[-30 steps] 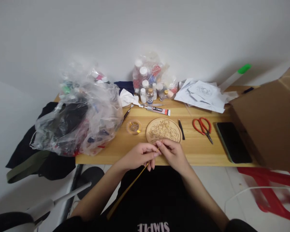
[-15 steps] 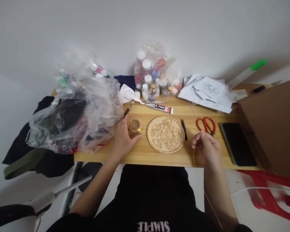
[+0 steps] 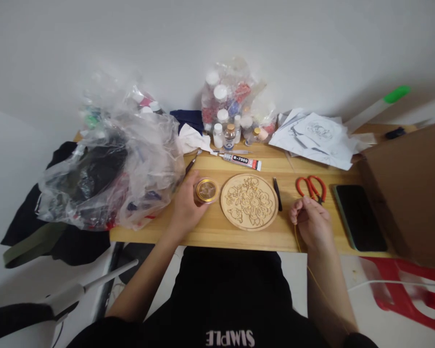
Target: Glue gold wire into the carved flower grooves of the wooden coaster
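Observation:
My left hand (image 3: 187, 205) is closed around a small round clear case of gold wire (image 3: 207, 190), fingers and thumb at its sides. Between the fingertips of my right hand (image 3: 311, 218) a thin strand of gold wire (image 3: 297, 238) is pinched, its length trailing down past the table's edge over my forearm. Between the two hands lies a round wooden board (image 3: 249, 202) with a flower pattern outlined in gold. Black tweezers (image 3: 277, 194) rest at the board's right side. Red-handled pliers (image 3: 311, 187) lie just beyond my right hand, their jaws partly hidden by it.
Behind the board are a glue tube (image 3: 242, 161), several small bottles (image 3: 229, 137) and sheets of paper (image 3: 317, 137). A plastic bag (image 3: 145, 164) fills the left side. A phone (image 3: 359, 216) and a cardboard box (image 3: 413, 193) stand right. A dark-handled pen-like tool (image 3: 191, 166) lies beyond my left hand.
My left hand has closed from an open position beside the round case and now grips it; the case looks slightly raised. My right hand still pinches the wire, almost in place.

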### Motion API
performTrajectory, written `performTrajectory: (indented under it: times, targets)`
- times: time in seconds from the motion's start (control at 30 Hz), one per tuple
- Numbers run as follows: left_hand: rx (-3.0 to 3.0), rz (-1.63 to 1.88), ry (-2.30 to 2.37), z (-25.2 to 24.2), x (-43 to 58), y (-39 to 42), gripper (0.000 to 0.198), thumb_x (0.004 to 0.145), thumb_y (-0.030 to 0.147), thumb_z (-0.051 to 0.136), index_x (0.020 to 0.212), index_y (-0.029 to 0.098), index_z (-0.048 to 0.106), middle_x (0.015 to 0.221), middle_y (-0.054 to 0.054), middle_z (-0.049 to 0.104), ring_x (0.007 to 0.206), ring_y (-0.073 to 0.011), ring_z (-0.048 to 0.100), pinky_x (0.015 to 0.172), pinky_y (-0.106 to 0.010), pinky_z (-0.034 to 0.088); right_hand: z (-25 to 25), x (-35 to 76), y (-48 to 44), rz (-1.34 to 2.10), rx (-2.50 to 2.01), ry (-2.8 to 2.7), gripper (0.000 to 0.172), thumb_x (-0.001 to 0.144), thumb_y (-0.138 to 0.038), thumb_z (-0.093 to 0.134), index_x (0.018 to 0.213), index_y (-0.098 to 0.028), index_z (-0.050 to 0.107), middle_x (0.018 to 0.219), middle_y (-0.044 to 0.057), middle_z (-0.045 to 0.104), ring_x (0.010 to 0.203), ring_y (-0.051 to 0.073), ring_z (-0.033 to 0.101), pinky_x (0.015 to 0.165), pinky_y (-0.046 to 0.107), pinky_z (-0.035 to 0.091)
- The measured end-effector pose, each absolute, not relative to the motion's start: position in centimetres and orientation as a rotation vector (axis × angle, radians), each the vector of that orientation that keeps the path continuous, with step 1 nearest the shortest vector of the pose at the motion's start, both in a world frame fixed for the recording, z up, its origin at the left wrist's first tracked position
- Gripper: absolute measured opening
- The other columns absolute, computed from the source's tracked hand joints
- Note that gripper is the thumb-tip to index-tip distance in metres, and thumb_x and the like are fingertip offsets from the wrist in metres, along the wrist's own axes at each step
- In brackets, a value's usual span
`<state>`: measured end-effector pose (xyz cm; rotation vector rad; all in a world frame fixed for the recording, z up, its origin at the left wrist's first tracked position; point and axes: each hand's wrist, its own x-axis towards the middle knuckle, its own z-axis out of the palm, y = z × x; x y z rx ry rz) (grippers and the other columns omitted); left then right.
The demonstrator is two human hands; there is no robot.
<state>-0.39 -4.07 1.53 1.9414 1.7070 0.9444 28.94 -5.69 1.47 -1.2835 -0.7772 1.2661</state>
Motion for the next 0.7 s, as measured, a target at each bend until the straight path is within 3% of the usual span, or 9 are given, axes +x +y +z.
performTrajectory:
  times: [0.17,0.7]
  targets:
    - [2.21,0.93,1.549,4.4,0.2,-5.4,0.063,0.075,0.021,0.066,0.132,0.022,0.037,0.123,-0.008,0.057,0.114,-0.0251,0.055,0.099,-0.043,0.044,1.4,29.0,-5.8,1.259,-1.275,-0.803,0.036,0.073,-0.048,0.067,0.058,-0.018,0.052,0.05,-0.002,0.051,0.04,0.008,0.045,0.036,0.02,0.031]
    - [2.253,1.005,1.45,8.0,1.1,-7.8,0.077,0.076,0.023,0.069,0.139,0.03,0.025,0.125,-0.003,0.057,0.116,-0.0239,0.054,0.102,-0.043,0.043,1.3,28.9,-6.2,1.269,-1.265,-0.779,0.036,0.068,-0.048,0.07,0.057,-0.018,0.053,0.048,-0.002,0.051,0.039,0.008,0.044,0.036,0.02,0.031]
